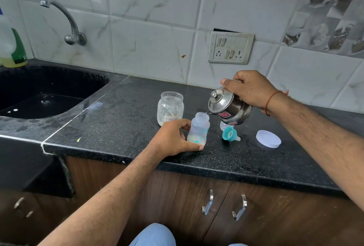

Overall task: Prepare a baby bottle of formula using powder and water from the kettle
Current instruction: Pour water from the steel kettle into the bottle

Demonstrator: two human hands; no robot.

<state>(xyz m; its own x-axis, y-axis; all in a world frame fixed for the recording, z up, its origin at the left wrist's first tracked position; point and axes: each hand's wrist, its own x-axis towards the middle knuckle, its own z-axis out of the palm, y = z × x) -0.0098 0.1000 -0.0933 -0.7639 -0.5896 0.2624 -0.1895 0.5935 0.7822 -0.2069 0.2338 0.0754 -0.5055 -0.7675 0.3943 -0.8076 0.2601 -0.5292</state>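
Right hand (pixel 249 90) gripping tilted steel kettle (pixel 229 108), pouring water into open baby bottle (pixel 198 129), fingers of left hand (pixel 174 138) grasping it upright on worktop (pixel 122 127).

Open baby bottle (pixel 197 130) upright under tilted steel kettle (pixel 230 107), seemingly pouring.

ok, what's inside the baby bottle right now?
The baby bottle holds a pale, creamy layer at the bottom, and a thin stream from the kettle enters its open mouth. The left hand hides part of its base.
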